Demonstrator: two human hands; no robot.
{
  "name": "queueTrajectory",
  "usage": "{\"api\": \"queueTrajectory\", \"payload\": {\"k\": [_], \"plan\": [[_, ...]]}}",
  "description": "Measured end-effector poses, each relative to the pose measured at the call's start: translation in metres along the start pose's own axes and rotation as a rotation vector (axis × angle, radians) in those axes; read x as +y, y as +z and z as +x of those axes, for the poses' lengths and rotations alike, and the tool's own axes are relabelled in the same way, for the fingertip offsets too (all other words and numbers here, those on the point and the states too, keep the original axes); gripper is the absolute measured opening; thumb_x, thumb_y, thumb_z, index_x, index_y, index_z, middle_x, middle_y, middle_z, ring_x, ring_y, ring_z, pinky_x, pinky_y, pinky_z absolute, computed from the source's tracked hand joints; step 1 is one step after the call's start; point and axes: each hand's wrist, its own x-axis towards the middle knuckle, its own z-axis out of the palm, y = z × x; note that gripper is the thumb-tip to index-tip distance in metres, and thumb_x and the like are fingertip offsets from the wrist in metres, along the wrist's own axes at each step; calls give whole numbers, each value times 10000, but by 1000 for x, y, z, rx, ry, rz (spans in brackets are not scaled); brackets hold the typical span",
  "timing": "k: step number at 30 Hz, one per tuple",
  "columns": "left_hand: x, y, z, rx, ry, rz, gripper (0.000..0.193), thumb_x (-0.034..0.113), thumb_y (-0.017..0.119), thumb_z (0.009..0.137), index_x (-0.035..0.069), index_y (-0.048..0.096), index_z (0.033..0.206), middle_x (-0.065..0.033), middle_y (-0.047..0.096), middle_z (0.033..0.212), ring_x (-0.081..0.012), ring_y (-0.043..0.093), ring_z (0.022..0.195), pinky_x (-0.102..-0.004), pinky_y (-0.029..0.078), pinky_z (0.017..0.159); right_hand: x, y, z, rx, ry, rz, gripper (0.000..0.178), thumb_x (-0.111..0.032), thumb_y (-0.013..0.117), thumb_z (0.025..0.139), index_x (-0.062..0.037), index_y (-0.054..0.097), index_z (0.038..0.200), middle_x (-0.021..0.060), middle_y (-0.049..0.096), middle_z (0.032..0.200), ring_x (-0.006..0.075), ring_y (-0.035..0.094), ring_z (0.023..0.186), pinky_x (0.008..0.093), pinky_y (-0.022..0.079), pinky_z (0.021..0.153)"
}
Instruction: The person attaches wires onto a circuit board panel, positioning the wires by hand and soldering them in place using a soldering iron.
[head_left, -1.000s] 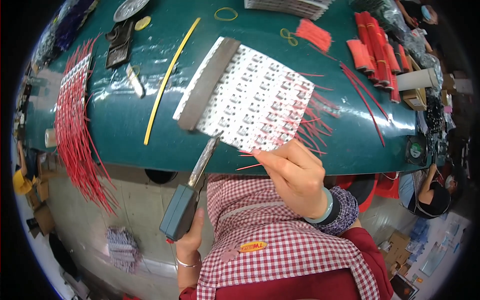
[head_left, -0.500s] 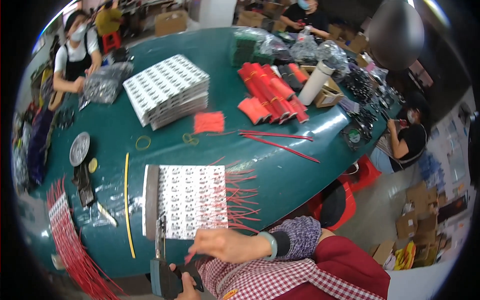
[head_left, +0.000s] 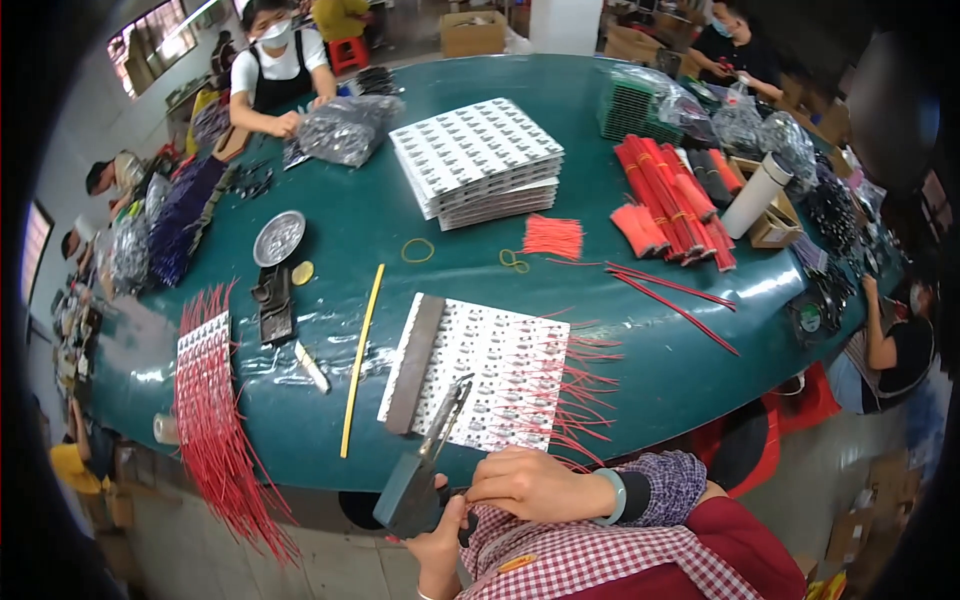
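My left hand (head_left: 440, 545) grips the dark teal handle of a soldering gun (head_left: 408, 495); its long metal tip points up and away over a white printed board sheet (head_left: 500, 365). Close beside it, my right hand (head_left: 540, 485) has its fingers pinched together near my left thumb; what they hold is hidden. Red wires (head_left: 590, 385) stick out from the right half of the sheet. A brown-grey bar (head_left: 415, 365) lies along the sheet's left side.
At left, a wired board (head_left: 205, 350) trails red wires over the table edge. A yellow strip (head_left: 362, 360), a metal dish (head_left: 279, 238), stacked board sheets (head_left: 480, 160), red wire bundles (head_left: 670, 200) and a white bottle (head_left: 757, 195) lie around. Co-workers sit across and at right.
The view has swung left, so the table sits further right. My hands have come together at the soldering gun, which now tilts right. Red wire seen under my right fingers earlier is no longer clear there.
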Motion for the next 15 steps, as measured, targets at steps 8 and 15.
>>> {"api": "queueTrajectory", "payload": {"k": [8, 15], "plan": [[6, -8, 5, -17, -54, -236, 368, -13, 683, 912, -73, 577, 1259, -153, 674, 981, -163, 605, 605, -282, 489, 525, 0, 0, 9, 55, -7, 126, 95, -127, 705, 914, -90, 714, 1000, 61, 651, 898, 266, 639, 848, 399, 483, 751], [32, -14, 8, 54, 12, -186, 529, -63, 643, 852, -45, 501, 1362, -157, 672, 1074, -149, 562, 544, -277, 457, 472, -3, -10, 7, 60, 68, 283, 106, -67, 709, 912, -57, 713, 1017, 89, 670, 924, 281, 656, 856, 379, 526, 749]]}}
